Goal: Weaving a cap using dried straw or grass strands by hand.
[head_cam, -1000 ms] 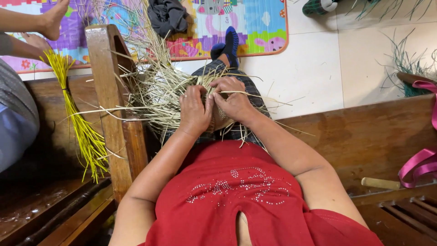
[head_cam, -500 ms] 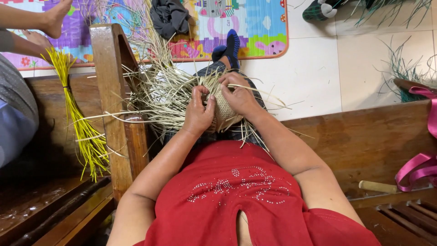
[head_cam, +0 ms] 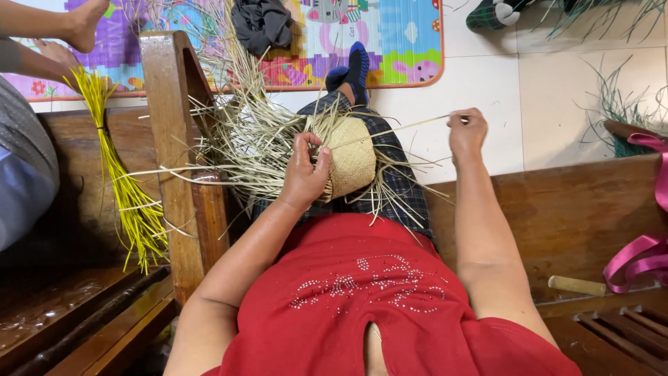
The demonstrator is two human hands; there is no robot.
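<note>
I see my left hand [head_cam: 304, 174] gripping the woven piece [head_cam: 350, 157], fingers curled over its rim. My right hand [head_cam: 466, 132] pinches one strand [head_cam: 400, 128], drawn taut from the weave.

weave [head_cam: 351, 163] on lap | straw bundle [head_cam: 125, 195] left, past armrest [head_cam: 177, 139] | mat [head_cam: 390, 42] ahead | ribbon [head_cam: 637, 254] right

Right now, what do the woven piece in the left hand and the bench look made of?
The woven piece looks like dried straw or palm fibre: pale tan, matt, plaited, loose strands sticking out. The left hand steadies it. The bench looks like dark brown wood, slightly glossy, with visible grain.
</note>
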